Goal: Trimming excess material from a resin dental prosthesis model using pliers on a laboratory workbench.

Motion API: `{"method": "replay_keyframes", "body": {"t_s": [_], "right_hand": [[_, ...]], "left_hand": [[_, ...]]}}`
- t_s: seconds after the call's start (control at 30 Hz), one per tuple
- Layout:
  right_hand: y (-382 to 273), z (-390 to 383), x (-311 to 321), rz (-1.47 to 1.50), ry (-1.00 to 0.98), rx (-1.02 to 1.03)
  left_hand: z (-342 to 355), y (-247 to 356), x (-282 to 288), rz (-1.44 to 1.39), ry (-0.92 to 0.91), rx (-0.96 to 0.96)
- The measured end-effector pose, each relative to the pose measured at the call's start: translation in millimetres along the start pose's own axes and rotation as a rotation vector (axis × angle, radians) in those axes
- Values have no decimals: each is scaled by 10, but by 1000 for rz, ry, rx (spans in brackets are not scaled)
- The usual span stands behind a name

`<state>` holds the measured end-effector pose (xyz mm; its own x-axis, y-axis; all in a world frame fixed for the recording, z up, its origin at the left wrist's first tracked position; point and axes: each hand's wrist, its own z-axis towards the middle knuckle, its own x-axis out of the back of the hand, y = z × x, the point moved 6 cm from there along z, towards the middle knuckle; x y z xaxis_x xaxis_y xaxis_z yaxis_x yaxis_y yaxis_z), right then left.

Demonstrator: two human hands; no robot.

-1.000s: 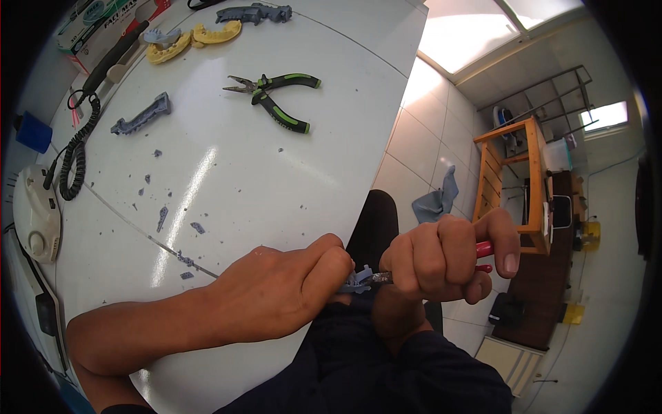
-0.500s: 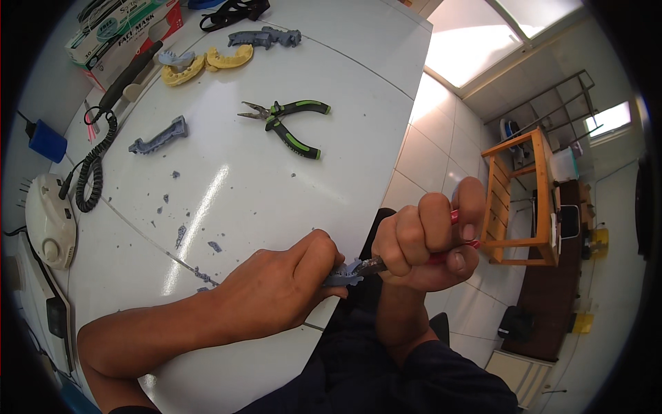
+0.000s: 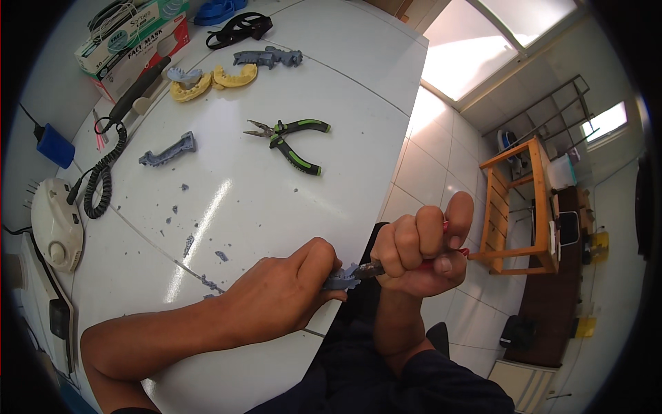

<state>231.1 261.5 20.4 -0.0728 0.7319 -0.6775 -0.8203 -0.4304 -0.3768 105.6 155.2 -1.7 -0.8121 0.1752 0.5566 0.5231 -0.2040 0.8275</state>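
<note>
Closest to you, your left hand (image 3: 286, 286) reaches over the near edge of the white desk (image 3: 276, 214), its grip pinching a blue-grey piece (image 3: 341, 280) whose far part is hidden by your fingers. Your right hand (image 3: 419, 250) has its grip curled round a red-handled tool (image 3: 370, 270), and the tool's metal end meets the piece's right end, between your two hands at the desk's edge. Whether that tip is biting or only touching, you cannot tell from here.

Past your left forearm, small blue-grey fragments (image 3: 221, 256) lie scattered on the desk. To your left sits a white device (image 3: 57, 224) with a dial. Farther out rest green-and-black pliers (image 3: 294, 146), their handles spread, and left of them a blue-grey strip (image 3: 167, 149). A black handpiece (image 3: 140, 90) with a coiled cord (image 3: 101, 181) lies beyond, near two yellow arch-shaped models (image 3: 235, 76) and a darker grey strip (image 3: 268, 57). Behind those are a black strap (image 3: 239, 30) and stacked boxes (image 3: 134, 48). Off to your right, a wooden frame (image 3: 518, 207) stands on the tiled floor (image 3: 441, 148).
</note>
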Motion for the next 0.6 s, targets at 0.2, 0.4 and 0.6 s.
{"method": "replay_keyframes", "body": {"t_s": [0.2, 0.4, 0.6], "right_hand": [[5, 28, -23, -36, 47, 68], [-13, -23, 36, -41, 54, 36], [-23, -32, 7, -73, 43, 53]], "left_hand": [[1, -6, -12, 20, -11, 39], [6, -19, 4, 15, 2, 42], [9, -2, 16, 15, -4, 43]]}}
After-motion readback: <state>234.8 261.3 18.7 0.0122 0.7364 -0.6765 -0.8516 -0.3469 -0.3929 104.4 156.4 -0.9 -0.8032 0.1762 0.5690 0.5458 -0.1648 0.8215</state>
